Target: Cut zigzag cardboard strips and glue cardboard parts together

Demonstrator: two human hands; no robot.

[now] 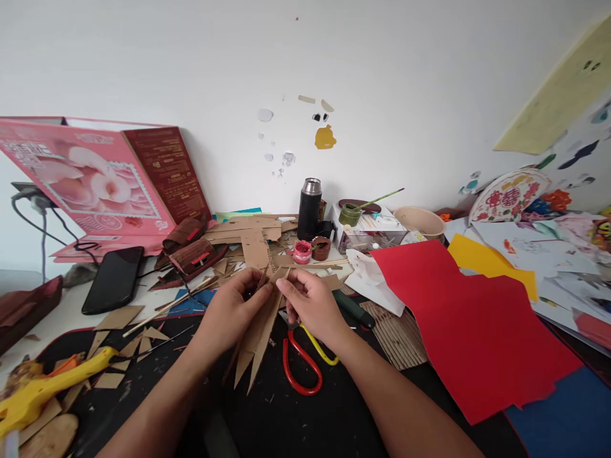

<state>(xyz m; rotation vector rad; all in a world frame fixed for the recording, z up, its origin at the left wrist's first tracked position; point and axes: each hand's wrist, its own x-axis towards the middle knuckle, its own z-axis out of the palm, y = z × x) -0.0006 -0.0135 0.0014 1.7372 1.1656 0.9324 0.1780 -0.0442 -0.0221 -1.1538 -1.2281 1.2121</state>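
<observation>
— How should this step be handled, as you judge it?

— Both hands meet over the black mat on the bench (pixel 286 413), holding a fan of long pointed brown cardboard strips (pixel 258 337) whose tips hang down toward the mat. I'd say the strips want to be kept pinched at their upper ends — where they overlap — so the fan doesn't splay or slip while they are lined up. Small finger moves, wrists quiet.

— And the grip?

— The left hand (pixel 231 312) is curled closed around the upper part of the strips, thumb on top. The right hand (pixel 312 305) pinches the top end between thumb and forefinger, fingers together on the cardboard — nothing else in it.

— What lies close by?

— Red-handled scissors (pixel 300 366) lie on the mat just under the right wrist, with a yellow loop beside them. Loose cardboard offcuts (pixel 117 318) lie to the left, a yellow glue gun (pixel 52 385) farther left, and a large red paper sheet (pixel 472 324) to the right. Behind the hands stand a black flask with a steel cap (pixel 310 210) and a small pot of red paint (pixel 301 252).
</observation>
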